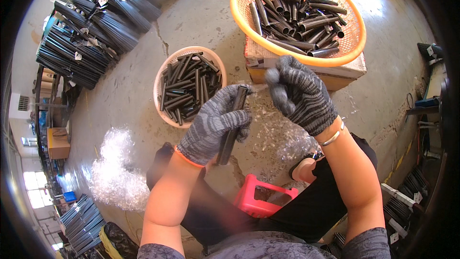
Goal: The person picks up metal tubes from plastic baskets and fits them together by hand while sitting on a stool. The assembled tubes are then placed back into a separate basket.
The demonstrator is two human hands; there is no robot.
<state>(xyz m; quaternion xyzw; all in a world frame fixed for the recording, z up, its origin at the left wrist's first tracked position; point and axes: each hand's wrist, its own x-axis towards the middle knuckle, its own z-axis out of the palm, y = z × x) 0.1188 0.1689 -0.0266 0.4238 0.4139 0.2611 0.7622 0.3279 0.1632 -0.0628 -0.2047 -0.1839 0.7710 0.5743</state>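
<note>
My left hand (214, 127), in a grey striped knit glove, is closed around a short black tube (233, 127) held nearly upright in front of me. The tube's upper end leans slightly right. My right hand (302, 95), gloved alike, is raised to the right of the tube, apart from it, with fingers curled and pinched together. A faint, blurred pale streak lies between its fingertips and the tube, too unclear to name. Beyond my left hand stands a pale pink basket (159, 85) of short black tubes. An orange basket (357, 43) holding wider black tubes is beyond my right hand.
The orange basket rests on a cardboard box (268, 67). A red plastic stool (249, 201) is between my legs. Clear plastic scraps (294, 141) litter the floor, with a larger heap (117, 172) at left. Bundles of long black tubes (72, 57) lie far left.
</note>
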